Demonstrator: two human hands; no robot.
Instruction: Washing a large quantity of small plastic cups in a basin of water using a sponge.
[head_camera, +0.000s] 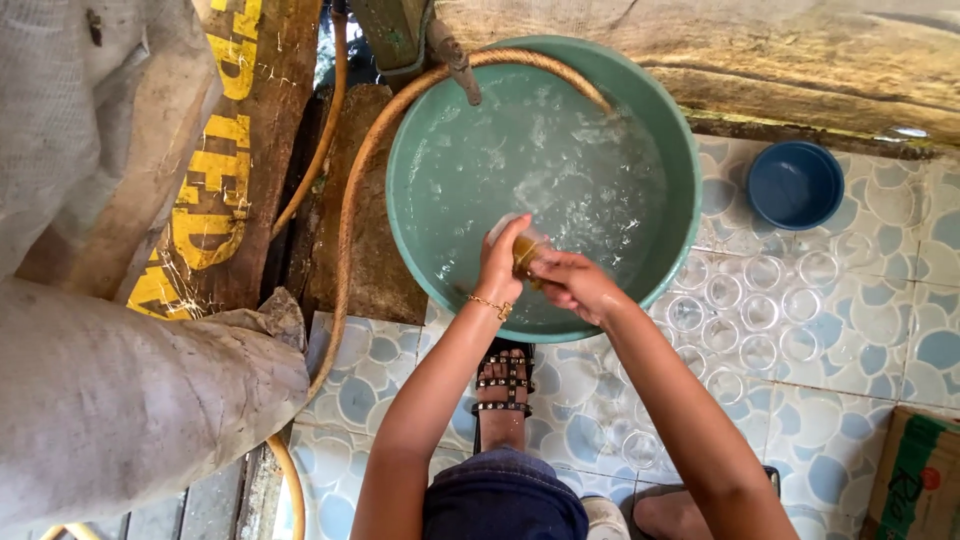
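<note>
Both my hands meet over the near side of a large green basin (672, 150) full of foamy water. My left hand (500, 262) grips a clear drinking glass (508, 228) tilted over the water; a thin bracelet circles that wrist. My right hand (572, 283) presses a brownish scrub pad (524, 255) into or against the glass's mouth. Part of the glass is hidden by my fingers.
Several clear glasses (760, 310) stand on the patterned tile floor to the right. A small blue bowl (796, 184) sits beyond them. A tan hose (350, 190) curves into the basin. Grey sacks (110, 400) lie left, a cardboard box (915, 480) bottom right. My sandalled foot (503, 385) is below.
</note>
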